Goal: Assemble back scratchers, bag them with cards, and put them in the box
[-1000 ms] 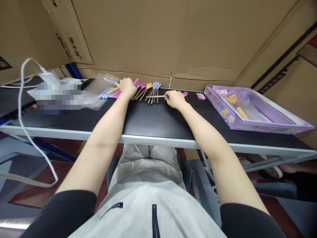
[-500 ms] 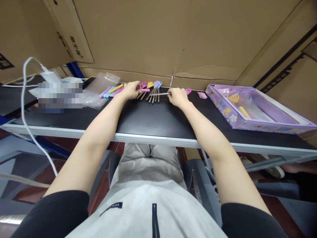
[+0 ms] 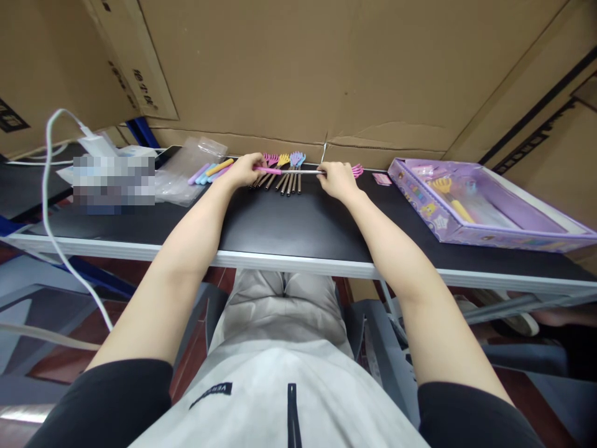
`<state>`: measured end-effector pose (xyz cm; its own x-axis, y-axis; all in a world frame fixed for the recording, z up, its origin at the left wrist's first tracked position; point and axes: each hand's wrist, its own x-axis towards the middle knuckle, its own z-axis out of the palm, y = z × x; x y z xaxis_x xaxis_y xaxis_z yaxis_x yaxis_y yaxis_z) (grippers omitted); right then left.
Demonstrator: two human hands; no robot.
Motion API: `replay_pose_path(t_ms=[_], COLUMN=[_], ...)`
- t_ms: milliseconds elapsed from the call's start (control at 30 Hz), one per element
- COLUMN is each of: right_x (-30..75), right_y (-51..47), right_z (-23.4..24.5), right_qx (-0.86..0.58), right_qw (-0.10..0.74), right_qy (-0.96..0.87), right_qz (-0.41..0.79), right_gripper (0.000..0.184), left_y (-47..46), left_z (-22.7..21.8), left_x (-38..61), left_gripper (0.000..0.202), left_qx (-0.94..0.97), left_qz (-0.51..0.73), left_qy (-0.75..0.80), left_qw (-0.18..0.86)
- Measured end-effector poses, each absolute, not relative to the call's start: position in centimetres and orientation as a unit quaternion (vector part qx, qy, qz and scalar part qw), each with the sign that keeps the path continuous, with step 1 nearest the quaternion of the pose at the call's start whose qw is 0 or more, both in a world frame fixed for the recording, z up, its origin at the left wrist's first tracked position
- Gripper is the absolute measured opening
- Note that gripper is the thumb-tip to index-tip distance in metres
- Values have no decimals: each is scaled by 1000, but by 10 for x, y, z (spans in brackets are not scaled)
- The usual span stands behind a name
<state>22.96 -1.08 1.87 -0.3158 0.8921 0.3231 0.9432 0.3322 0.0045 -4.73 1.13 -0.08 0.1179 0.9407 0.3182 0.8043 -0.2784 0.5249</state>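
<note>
My left hand (image 3: 246, 170) is closed around a pink handle (image 3: 272, 170). My right hand (image 3: 337, 179) grips the metal rod (image 3: 303, 172) of a back scratcher, whose pink claw head (image 3: 357, 170) sticks out past my fingers. Rod and handle lie in one line, and the rod's end meets the handle's open end. Between and behind my hands, several back scratcher rods (image 3: 289, 183) with pink, yellow, blue and purple claw heads (image 3: 296, 159) lie fanned on the black table. Beside my left hand rest loose purple, blue, yellow and pink handles (image 3: 218, 168).
A purple box (image 3: 438, 231) with a yellow back scratcher (image 3: 450, 198) inside stands at the right. Near it lies a small pink card (image 3: 382, 179). Clear plastic bags (image 3: 186, 174) and a white cable (image 3: 44, 186) are on the left. Cardboard (image 3: 298, 74) walls the back.
My right hand has brought the rod level with the pink handle. The rod's end, earlier apart and lower, now meets the handle. My left hand has barely moved.
</note>
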Motion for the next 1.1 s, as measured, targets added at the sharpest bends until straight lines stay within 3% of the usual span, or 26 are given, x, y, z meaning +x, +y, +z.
replay_pose_path(t_ms=[267, 500, 833, 1100], right_x=[236, 242, 246, 241], right_y=[-8, -2, 14, 5], right_z=[22, 20, 7, 10], right_qx=[-541, -513, -455, -454], right_qw=[155, 157, 231, 202], right_qy=[-823, -840, -858, -862], right_qz=[-74, -79, -57, -98], right_gripper=[43, 42, 32, 34], left_y=[11, 27, 54, 50], left_z=[2, 0, -11, -12], left_x=[-48, -56, -59, -56], left_gripper=[5, 28, 38, 36], left_qx=[715, 639, 493, 516], left_qz=[361, 484, 629, 611], left_qy=[577, 581, 528, 564], left_qw=[162, 138, 287, 205])
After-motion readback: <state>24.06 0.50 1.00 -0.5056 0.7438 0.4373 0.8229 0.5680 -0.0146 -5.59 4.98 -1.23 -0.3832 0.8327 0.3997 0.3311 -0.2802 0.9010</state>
